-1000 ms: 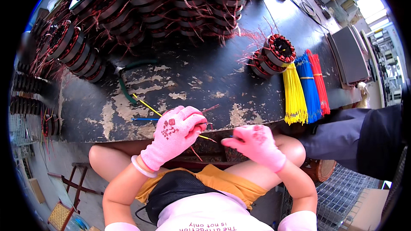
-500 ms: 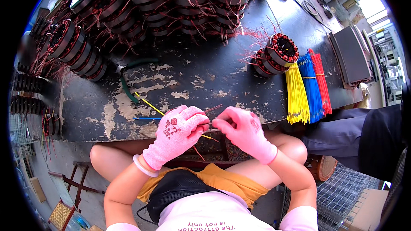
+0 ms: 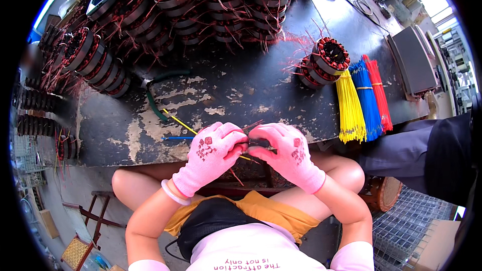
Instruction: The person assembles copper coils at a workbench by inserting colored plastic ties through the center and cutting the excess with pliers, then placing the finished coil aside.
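My left hand (image 3: 213, 153), in a pink glove, is closed on thin wires above the table's near edge. A yellow wire (image 3: 179, 122) and a blue wire (image 3: 178, 138) stick out past it to the left, and the yellow one's other end shows below the fingers. Against its fingertips my right hand (image 3: 283, 150), gloved alike, is closed in a pinch; what lies in that pinch is hidden. Thin reddish wire ends (image 3: 254, 125) poke out just beyond the fingers. Pliers with green handles (image 3: 152, 103) lie on the table, farther left.
Stacks of wound motor stators (image 3: 221, 5) fill the far side, with a leaning stack (image 3: 95, 62) at left. Two stators (image 3: 326, 60) stand at right beside yellow (image 3: 350, 108), blue (image 3: 365, 100) and red wire bundles (image 3: 377, 93). A person's dark-clothed leg (image 3: 396, 155) is at right.
My right hand has turned slightly, its back now facing up more, and stays against the left fingertips. The whole view has shifted a little; the wires still sit in my left hand.
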Action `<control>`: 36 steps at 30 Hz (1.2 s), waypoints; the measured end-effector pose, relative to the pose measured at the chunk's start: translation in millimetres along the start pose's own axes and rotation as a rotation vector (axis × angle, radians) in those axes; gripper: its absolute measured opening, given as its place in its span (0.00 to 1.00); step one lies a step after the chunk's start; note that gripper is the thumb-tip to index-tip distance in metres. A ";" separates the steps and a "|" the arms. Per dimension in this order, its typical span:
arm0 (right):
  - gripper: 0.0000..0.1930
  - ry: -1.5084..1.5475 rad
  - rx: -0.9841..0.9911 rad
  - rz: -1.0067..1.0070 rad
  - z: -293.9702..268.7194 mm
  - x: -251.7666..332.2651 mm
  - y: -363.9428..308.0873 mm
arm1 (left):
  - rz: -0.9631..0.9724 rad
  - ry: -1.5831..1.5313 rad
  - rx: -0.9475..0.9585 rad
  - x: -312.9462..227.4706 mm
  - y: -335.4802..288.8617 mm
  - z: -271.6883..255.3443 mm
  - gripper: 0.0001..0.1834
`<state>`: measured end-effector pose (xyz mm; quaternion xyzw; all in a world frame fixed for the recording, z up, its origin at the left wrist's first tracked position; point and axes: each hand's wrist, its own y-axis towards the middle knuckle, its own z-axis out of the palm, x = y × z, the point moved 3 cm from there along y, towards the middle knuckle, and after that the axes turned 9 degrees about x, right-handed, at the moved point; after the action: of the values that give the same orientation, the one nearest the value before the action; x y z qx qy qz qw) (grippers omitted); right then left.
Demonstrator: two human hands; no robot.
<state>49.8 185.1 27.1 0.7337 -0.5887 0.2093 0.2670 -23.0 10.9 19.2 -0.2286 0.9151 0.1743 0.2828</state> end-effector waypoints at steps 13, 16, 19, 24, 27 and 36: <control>0.16 -0.500 0.070 -0.396 5.8 -12.0 8.0 | -0.034 0.178 -0.014 1.1 -13.0 -14.2 0.16; 0.16 -0.382 0.045 -0.360 3.5 -19.7 3.6 | -0.037 0.184 -0.005 -2.0 -7.7 -14.0 0.15; 0.15 -0.261 -0.132 -0.144 -31.9 -32.1 -19.6 | -0.036 0.147 -0.010 -3.6 -6.0 -10.9 0.16; 0.10 -0.535 -0.666 0.466 -149.7 -126.6 -119.6 | -0.077 0.137 0.008 -1.4 -13.6 -8.6 0.14; 0.14 -0.729 -0.713 0.913 -198.9 -186.9 -190.1 | -0.091 0.133 0.016 -2.4 -12.2 -5.6 0.14; 0.10 -0.083 -0.709 1.049 -221.1 -234.5 -213.4 | -0.094 0.155 0.016 2.6 -14.7 -6.8 0.14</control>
<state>208.1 537.6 20.6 0.2221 -0.9133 0.0761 0.3327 -20.2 -5.2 20.1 -0.2817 0.9238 0.1355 0.2209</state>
